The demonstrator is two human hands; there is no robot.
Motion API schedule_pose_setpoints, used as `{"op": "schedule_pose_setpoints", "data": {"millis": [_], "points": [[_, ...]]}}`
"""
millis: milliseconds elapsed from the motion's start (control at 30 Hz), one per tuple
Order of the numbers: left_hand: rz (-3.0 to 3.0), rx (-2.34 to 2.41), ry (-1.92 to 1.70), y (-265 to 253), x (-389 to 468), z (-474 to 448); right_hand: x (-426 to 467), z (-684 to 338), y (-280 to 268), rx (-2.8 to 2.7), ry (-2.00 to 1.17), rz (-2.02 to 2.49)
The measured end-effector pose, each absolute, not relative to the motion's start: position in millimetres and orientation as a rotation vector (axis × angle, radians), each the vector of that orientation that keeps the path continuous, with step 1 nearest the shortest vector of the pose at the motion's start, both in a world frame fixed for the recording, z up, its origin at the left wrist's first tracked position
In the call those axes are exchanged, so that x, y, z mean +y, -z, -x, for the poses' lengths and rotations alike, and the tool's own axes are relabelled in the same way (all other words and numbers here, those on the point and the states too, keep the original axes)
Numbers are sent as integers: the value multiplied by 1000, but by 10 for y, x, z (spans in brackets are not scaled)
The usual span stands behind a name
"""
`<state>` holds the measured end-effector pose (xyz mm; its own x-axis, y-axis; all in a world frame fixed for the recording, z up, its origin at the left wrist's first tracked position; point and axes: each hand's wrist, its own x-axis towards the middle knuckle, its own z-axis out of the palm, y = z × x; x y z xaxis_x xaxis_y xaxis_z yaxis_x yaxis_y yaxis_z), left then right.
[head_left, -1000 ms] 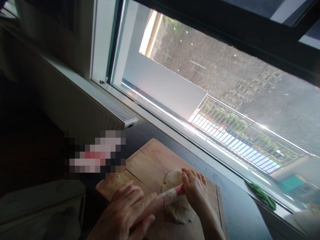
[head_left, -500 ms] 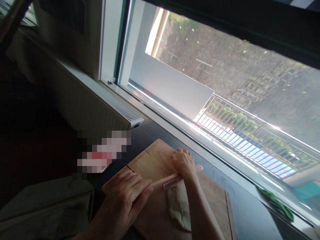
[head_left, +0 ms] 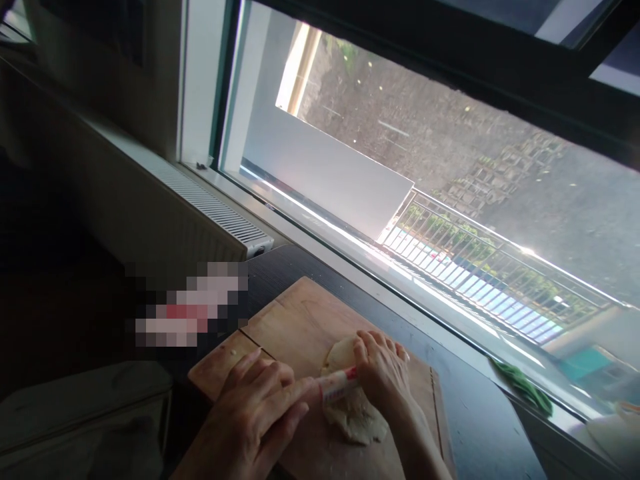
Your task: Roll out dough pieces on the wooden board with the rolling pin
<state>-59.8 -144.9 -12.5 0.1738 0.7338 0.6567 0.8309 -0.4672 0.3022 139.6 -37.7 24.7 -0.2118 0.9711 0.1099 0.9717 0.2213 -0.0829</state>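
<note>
A rolling pin (head_left: 337, 385) with a red and white label lies across a flattened piece of dough (head_left: 357, 423). The dough shows on both sides of the pin. My left hand (head_left: 263, 400) is closed over the pin's left end, with the thumb along the near side. My right hand (head_left: 383, 367) grips the other end, palm down, and hides most of it. Both hands are low over the wooden board (head_left: 300, 313) under the dough.
The board rests on a dark table (head_left: 270, 273) beside a window sill. A green cloth (head_left: 523, 387) lies on the sill at the right. At the left are a white radiator (head_left: 215, 207) and a blurred-out pale and red patch (head_left: 187, 313).
Both hands have drawn the rolling pin back toward me over the dough, so dough now shows beyond it. The whole view has shifted slightly.
</note>
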Motion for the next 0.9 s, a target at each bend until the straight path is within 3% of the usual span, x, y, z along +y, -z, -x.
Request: {"op": "schedule_pose_setpoints", "data": {"millis": [400, 600, 900], "points": [[2227, -1732, 1225, 151, -1309, 759, 591, -635, -190, -2327, -177, 1892], [2234, -1660, 1177, 179, -1407, 763, 254, -904, -221, -2278, -177, 1938], [2283, -1574, 1201, 123, -1410, 722, -472, -1596, -132, -2320, 88, 1868]]}}
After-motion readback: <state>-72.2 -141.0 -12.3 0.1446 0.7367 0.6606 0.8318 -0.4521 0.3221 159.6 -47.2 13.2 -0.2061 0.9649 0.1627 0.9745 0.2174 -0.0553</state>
